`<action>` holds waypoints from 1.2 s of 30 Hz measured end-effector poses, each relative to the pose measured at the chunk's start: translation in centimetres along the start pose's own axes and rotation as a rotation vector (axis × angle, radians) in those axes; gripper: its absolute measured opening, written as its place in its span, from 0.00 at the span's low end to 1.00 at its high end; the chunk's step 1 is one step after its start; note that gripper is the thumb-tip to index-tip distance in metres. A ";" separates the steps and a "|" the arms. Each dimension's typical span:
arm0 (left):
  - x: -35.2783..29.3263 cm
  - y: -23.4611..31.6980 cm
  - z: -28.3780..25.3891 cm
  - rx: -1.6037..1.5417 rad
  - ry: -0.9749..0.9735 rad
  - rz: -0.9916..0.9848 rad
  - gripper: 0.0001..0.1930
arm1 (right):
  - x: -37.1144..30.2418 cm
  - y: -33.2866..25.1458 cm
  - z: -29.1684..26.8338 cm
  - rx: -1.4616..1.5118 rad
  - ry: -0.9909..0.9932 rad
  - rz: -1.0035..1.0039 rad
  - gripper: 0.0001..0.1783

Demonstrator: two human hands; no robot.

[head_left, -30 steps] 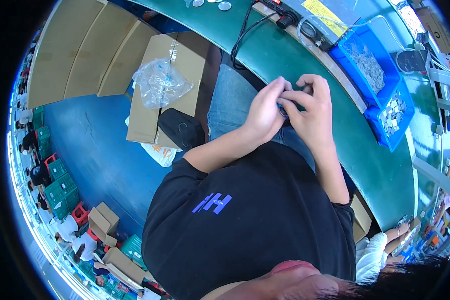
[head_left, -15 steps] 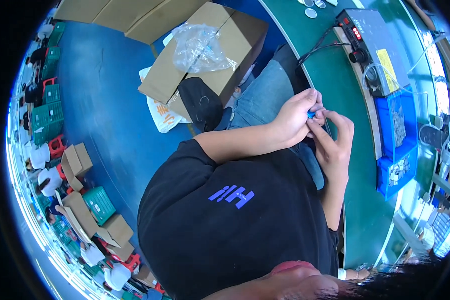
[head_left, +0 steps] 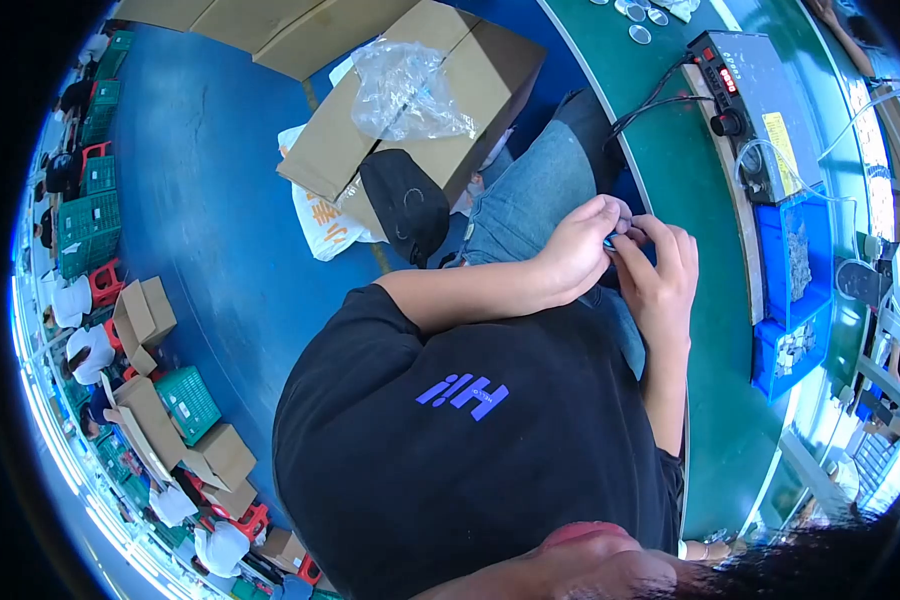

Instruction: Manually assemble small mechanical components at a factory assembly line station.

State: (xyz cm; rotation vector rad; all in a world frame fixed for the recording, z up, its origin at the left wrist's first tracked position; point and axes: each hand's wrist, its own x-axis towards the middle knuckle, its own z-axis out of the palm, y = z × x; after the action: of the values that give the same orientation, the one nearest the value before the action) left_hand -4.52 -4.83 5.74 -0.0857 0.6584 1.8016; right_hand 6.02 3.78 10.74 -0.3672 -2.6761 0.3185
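The left hand is closed, its fingers curled round a small blue piece, mostly hidden right of the frame's centre. The right hand meets it there, thumb and fingers bent to the same spot; whether they grip the piece too, I cannot tell. For such close fingertip work, the left pinch had best be firm and the right pressure light and even. Turning the piece so its face shows between the thumbs would help the eye. Both hands are by the near edge of the bench, next to the jeans, so working further over the green top would probably make a drop easier to recover.

Beyond, at upper right, are a control box and discs; at right, two blue bins holding small parts. At upper centre, a clear bag lies on a carton, a black pouch beside it.
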 end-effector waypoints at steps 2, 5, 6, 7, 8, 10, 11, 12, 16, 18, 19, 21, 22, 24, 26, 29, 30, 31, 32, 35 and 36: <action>-0.2 0.2 -0.8 -0.067 -0.005 0.005 0.08 | 0.0 0.1 0.3 0.052 0.051 -0.068 0.12; -0.2 0.6 -2.6 -0.138 -0.008 0.019 0.08 | 0.0 0.1 1.0 0.108 0.100 -0.143 0.11; 0.2 0.7 -3.7 -0.183 -0.036 0.013 0.08 | 0.0 -0.1 1.4 0.115 0.092 -0.161 0.11; 0.5 0.8 -4.6 -0.227 -0.062 0.009 0.08 | 0.0 -0.3 1.9 0.123 0.084 -0.180 0.11; 0.8 0.9 -5.5 -0.272 -0.089 0.005 0.07 | 0.0 -0.5 2.4 0.132 0.076 -0.199 0.11; 0.6 0.9 -6.2 -0.323 -0.112 -0.010 0.07 | -0.2 -0.8 3.1 0.138 0.059 -0.208 0.10; 0.3 0.9 -6.1 -0.316 -0.069 0.017 0.07 | -0.3 -0.9 3.6 0.147 0.079 -0.195 0.11; 0.3 1.4 -5.5 -0.305 -0.032 0.049 0.07 | 0.0 -0.8 4.0 0.152 0.105 -0.186 0.11; 0.4 2.3 -2.9 -0.269 0.055 0.098 0.07 | 0.3 -0.1 4.9 0.161 0.161 -0.143 0.13; 0.1 2.3 -1.8 -0.235 0.102 0.101 0.07 | 0.2 0.2 5.0 0.191 0.170 -0.110 0.14; 0.1 2.2 -1.6 -0.217 0.126 0.101 0.07 | 0.1 0.3 5.0 0.206 0.175 -0.092 0.15; 0.2 2.1 -1.8 -0.248 0.117 0.073 0.07 | -0.2 0.3 4.9 0.246 0.195 -0.072 0.15; 0.3 2.2 -2.0 -0.279 0.109 0.052 0.07 | -0.3 0.3 4.9 0.289 0.217 -0.057 0.15; 0.5 2.3 -2.6 -0.339 0.094 0.015 0.07 | -0.5 0.2 4.8 0.379 0.261 -0.028 0.16; 0.8 2.2 -3.7 -0.392 0.072 0.005 0.06 | -0.7 0.3 4.5 0.428 0.264 0.013 0.15; 1.2 3.0 -6.8 -0.538 -0.002 -0.001 0.03 | -0.6 0.2 4.1 0.587 0.280 0.120 0.15; 1.9 3.7 -8.6 -0.539 0.000 0.067 0.05 | -0.7 0.3 3.6 0.573 0.303 0.159 0.14; 2.6 4.8 -11.0 -0.541 0.004 0.144 0.07 | -1.0 0.4 3.0 0.564 0.322 0.192 0.12; 3.4 6.5 -13.4 -0.305 0.152 0.271 0.10 | -1.3 0.5 2.3 0.533 0.332 0.228 0.12; 8.0 15.5 -25.2 0.325 0.555 0.558 0.10 | -1.9 1.8 0.8 0.454 0.366 0.212 0.12; 9.5 14.8 -27.4 0.643 0.734 0.662 0.14 | -2.3 2.2 0.5 0.419 0.368 0.242 0.12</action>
State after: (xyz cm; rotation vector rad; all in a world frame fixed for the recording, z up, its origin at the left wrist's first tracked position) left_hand -28.44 -12.39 -15.10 -0.0994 1.9428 2.0675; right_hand 8.29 5.09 8.87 -0.5557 -2.1395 0.7856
